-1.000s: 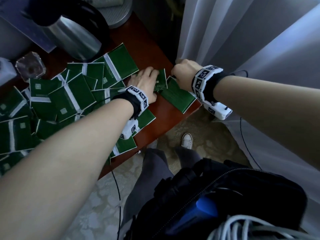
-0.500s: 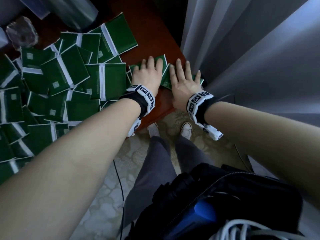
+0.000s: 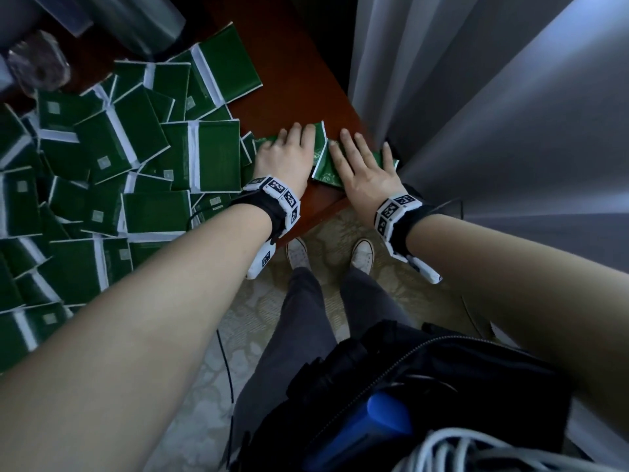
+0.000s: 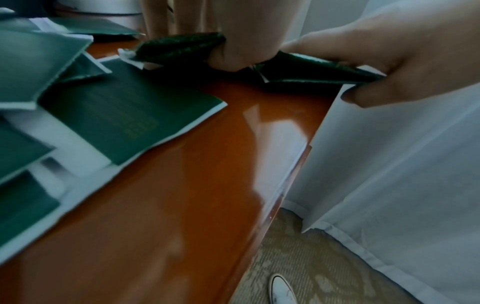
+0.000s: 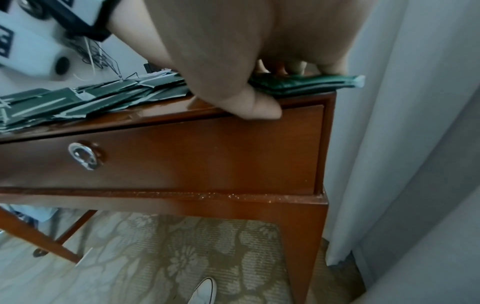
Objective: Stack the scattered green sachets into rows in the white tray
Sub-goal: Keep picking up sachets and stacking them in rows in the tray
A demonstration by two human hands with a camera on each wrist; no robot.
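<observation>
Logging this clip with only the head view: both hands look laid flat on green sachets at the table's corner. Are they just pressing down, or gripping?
Observer: Gripping, by the left wrist view. The left hand has its thumb curled under the left-hand sachet, which is tilted up off the table.
Reviewer: And the right hand?
Observer: In the same view, the right hand has its fingers on top of the right-hand sachets and its thumb beneath them, at the table's edge.
Reviewer: Is that one sachet or several?
Observer: The right wrist view shows a thin stack. It juts past the table's end towards the curtain.
</observation>
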